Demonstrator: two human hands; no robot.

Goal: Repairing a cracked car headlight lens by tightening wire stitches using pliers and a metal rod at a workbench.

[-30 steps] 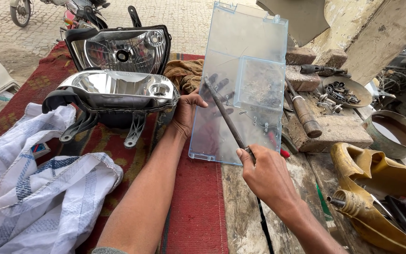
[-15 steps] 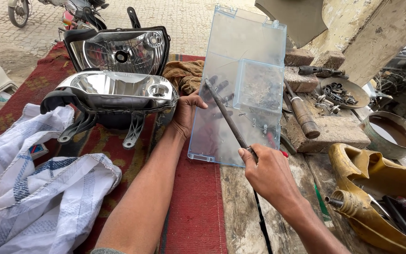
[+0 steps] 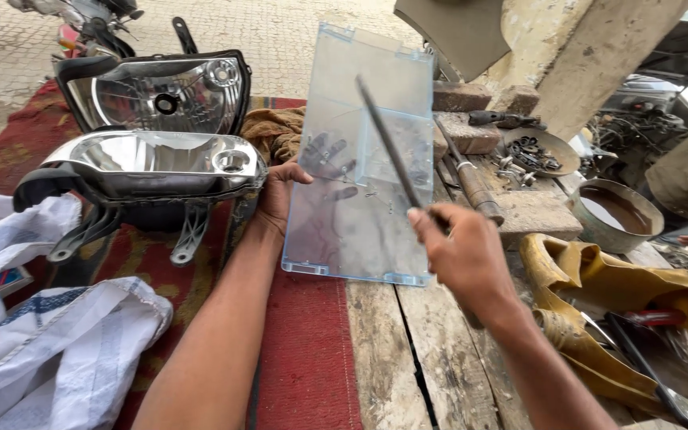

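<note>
The left hand (image 3: pixel 284 191) grips the clear plastic panel (image 3: pixel 364 159), fingers spread and blurred behind it; the right hand (image 3: pixel 463 255) pinches a thin rod (image 3: pixel 388 139), fingertips hidden

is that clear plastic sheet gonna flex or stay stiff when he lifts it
The clear plastic sheet probably stays fairly stiff: the left hand holds it flat by one edge. It looks thin, so likely light. It may crack under the metal rod.

- Clear bluish plastic panel (image 3: pixel 360 159): rectangular, tilted up on its lower edge over the wooden bench, held from behind.
- Thin dark metal rod (image 3: pixel 388 143): slanting across the panel's front.
</note>
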